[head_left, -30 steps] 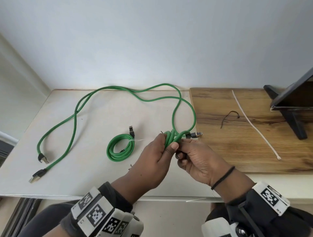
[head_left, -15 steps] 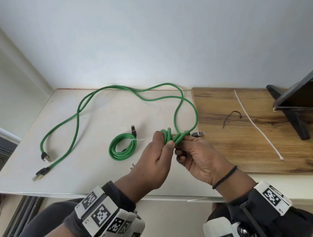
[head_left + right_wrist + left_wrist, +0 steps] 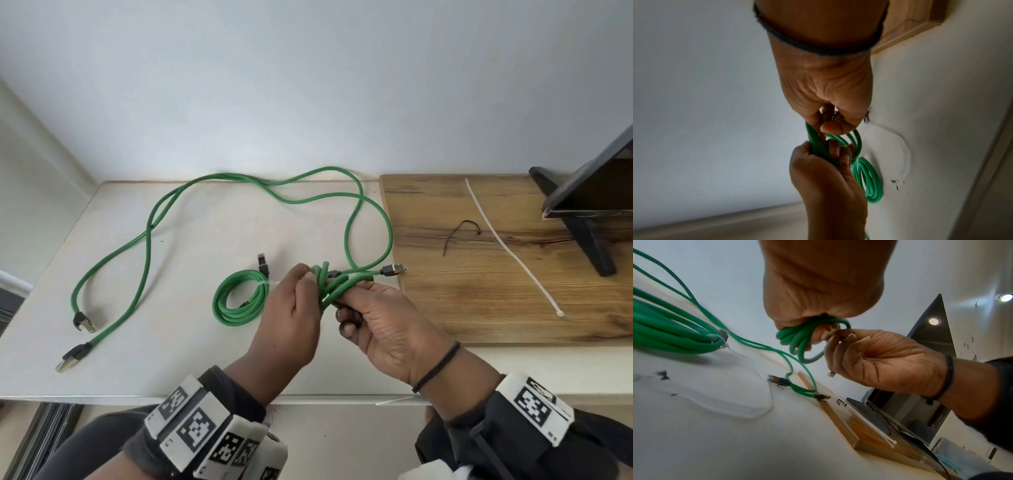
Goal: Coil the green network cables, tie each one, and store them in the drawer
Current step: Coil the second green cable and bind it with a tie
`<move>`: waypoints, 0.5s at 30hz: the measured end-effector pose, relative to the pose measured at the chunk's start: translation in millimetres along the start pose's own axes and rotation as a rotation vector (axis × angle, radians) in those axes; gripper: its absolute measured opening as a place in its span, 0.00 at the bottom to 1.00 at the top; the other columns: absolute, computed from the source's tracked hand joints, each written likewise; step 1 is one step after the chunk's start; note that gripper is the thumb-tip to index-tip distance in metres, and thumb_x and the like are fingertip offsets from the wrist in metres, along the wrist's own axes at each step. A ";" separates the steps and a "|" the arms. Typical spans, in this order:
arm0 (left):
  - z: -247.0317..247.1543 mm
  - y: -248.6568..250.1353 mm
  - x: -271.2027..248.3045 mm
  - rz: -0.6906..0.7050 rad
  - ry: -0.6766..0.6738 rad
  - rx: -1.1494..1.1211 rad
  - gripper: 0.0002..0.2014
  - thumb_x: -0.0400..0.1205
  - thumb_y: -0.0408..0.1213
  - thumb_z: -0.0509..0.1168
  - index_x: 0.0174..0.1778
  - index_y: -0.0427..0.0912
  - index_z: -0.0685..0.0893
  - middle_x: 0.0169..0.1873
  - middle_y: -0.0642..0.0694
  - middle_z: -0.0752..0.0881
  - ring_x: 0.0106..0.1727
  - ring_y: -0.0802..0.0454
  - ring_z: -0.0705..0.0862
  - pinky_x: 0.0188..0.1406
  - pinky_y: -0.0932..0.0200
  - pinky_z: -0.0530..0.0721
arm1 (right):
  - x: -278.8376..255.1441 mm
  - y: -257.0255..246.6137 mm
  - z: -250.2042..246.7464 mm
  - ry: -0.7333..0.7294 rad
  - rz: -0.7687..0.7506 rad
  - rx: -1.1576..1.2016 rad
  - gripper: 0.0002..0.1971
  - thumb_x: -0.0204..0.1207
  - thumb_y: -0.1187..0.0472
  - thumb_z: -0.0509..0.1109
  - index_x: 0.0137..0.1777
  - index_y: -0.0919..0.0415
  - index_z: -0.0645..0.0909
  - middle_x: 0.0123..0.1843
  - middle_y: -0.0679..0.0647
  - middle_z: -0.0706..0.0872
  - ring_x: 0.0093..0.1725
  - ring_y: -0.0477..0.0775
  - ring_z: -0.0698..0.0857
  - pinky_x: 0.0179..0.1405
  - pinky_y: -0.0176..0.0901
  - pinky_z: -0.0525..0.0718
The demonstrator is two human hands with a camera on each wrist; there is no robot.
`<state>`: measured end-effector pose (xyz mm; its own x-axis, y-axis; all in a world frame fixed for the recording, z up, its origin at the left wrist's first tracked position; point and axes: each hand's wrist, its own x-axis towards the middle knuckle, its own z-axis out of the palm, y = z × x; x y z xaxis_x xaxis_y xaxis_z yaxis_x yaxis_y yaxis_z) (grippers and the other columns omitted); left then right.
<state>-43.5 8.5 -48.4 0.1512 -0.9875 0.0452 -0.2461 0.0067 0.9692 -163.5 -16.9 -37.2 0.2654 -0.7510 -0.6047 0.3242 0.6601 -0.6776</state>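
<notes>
Dark sleeves point(image 3: 85, 445), white wrist units point(image 3: 212, 435) with black square markers, thin black wristband point(image 3: 436, 366) on right.

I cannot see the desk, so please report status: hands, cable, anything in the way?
Both hands, left and right, grip the half-made coil. Tied coil on table. Loose cable trails left. Nothing blocking.

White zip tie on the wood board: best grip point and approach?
Take the zip tie mid-strap, from above, in a fingertip pinch across its width. It lies flat and nearly straight on the board, head toward the front edge, clear of the black tie and stand. Probably slide a nail under first.
</notes>
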 end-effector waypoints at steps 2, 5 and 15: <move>-0.8 -1.6 0.9 -0.036 -0.011 -0.025 0.15 0.79 0.42 0.51 0.27 0.41 0.66 0.20 0.46 0.70 0.25 0.49 0.68 0.25 0.48 0.67 | -0.4 2.0 1.0 0.034 -0.010 0.009 0.05 0.74 0.74 0.69 0.47 0.67 0.83 0.29 0.55 0.79 0.23 0.44 0.74 0.17 0.32 0.71; -1.3 -4.0 1.9 -0.049 -0.054 0.011 0.17 0.80 0.44 0.54 0.27 0.39 0.68 0.18 0.48 0.73 0.24 0.50 0.71 0.26 0.51 0.70 | 1.7 3.2 -0.3 0.099 -0.021 0.014 0.06 0.73 0.76 0.69 0.41 0.65 0.83 0.29 0.56 0.79 0.22 0.44 0.74 0.16 0.32 0.72; -3.0 -1.3 5.5 -0.260 -0.182 -0.224 0.13 0.86 0.36 0.59 0.38 0.33 0.76 0.24 0.42 0.80 0.22 0.54 0.74 0.23 0.68 0.72 | 2.8 1.2 -5.5 0.101 -0.011 -0.034 0.08 0.73 0.73 0.71 0.36 0.60 0.82 0.27 0.52 0.77 0.24 0.44 0.71 0.17 0.31 0.70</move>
<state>-39.5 3.5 -48.7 0.0039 -0.9724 -0.2331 -0.0034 -0.2331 0.9724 -167.3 -18.1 -42.0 0.1682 -0.7539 -0.6351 0.2953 0.6532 -0.6972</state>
